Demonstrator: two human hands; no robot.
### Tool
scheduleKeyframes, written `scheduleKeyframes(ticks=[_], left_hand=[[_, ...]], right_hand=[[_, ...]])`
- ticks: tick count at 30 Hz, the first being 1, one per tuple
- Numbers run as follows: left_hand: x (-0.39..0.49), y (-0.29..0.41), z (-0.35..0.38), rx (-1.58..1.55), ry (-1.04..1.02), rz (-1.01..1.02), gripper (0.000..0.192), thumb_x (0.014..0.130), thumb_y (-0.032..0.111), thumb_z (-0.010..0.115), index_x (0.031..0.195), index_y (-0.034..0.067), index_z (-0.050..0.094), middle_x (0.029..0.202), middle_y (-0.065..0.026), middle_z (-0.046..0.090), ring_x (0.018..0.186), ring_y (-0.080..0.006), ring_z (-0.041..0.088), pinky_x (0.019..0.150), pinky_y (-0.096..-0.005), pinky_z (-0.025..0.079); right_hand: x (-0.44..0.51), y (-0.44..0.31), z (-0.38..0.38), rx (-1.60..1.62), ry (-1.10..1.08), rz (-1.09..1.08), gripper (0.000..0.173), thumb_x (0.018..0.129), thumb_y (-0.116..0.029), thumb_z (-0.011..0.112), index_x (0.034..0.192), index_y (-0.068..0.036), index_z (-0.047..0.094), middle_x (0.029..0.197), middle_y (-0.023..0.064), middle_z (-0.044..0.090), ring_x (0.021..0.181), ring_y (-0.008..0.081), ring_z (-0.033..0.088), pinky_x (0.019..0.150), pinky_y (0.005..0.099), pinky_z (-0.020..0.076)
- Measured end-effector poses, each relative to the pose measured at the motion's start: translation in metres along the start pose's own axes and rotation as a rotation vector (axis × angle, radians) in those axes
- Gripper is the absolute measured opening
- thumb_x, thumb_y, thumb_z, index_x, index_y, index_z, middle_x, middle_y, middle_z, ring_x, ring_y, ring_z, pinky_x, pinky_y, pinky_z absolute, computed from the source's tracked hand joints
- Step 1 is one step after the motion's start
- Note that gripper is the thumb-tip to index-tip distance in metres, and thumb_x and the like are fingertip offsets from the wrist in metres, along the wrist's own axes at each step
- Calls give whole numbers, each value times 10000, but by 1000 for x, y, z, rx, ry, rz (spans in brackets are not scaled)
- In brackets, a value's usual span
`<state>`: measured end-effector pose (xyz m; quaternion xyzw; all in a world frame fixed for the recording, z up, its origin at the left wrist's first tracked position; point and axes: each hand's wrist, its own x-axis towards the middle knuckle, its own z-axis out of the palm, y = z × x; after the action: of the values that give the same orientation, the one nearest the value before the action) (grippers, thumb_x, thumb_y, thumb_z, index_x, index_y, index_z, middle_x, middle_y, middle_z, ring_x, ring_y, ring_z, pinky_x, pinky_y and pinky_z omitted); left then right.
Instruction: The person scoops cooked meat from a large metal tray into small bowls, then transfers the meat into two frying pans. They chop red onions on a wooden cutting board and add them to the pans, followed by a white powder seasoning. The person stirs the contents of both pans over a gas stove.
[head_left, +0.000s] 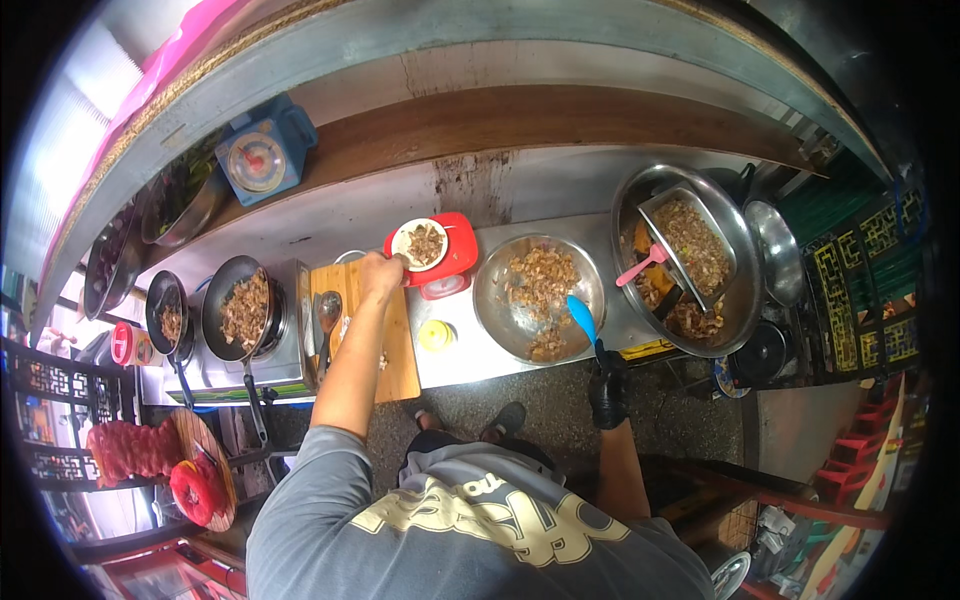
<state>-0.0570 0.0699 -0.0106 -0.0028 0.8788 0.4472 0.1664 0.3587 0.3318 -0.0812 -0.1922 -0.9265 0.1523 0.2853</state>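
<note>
My bare left hand (383, 274) grips the near left rim of a small white bowl (403, 251) of chopped meat. The bowl is over the platform of a red kitchen scale (463, 236); whether its weight rests there I cannot tell. My right hand (609, 388), in a black glove, holds the handle of a blue spoon (582, 319). The spoon's head is over the right rim of a large stainless steel mixing bowl (491, 330), which contains more chopped meat (544, 274). Between scale and mixing bowl, nearer me, stands a small yellow-lidded container (435, 335).
Left of the scale lies a wooden cutting board (405, 367) with a ladle (328, 311). Two frying pans (214, 330) of meat stand farther left. At right, a big steel basin (624, 225) holds a metal tray (720, 292) and a pink spoon (641, 264). A blue dial scale (292, 139) sits above.
</note>
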Motion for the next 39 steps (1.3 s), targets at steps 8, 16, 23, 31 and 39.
scheduleKeyframes(ticks=[8,16,23,31,39], left_hand=[[-36,-3,-34,-88,199,73,377,889,154,625,1147,-118,590,804,-152,694,560,-226,683,528,-320,544],[-97,-3,-29,-221,84,242,282,910,126,652,1135,-41,612,883,-83,648,604,-158,677,503,-278,525],[-120,-66,-64,-309,71,331,267,921,57,649,1169,-21,585,909,-46,643,613,-90,619,523,-218,486],[-133,-65,-109,-349,60,264,201,931,63,646,1111,-22,613,854,-16,638,652,-50,572,546,-207,482],[-130,-37,-122,-238,-84,368,185,915,40,651,1082,-38,632,807,8,620,639,-13,505,576,-179,415]], right_hand=[[-12,34,27,-142,-198,237,307,887,-88,553,1165,27,614,910,195,625,896,356,618,788,464,493],[95,51,123,133,-292,108,200,851,-225,619,889,-40,683,750,163,627,736,327,644,668,442,504],[52,39,81,392,-394,614,246,886,-277,608,922,-58,713,805,162,681,751,323,665,692,436,507],[70,2,69,285,-328,458,250,911,-264,587,939,-53,719,799,140,696,730,284,667,683,419,506],[99,-19,124,-119,-586,472,228,927,-208,561,945,-34,707,752,105,682,688,225,657,650,395,502]])
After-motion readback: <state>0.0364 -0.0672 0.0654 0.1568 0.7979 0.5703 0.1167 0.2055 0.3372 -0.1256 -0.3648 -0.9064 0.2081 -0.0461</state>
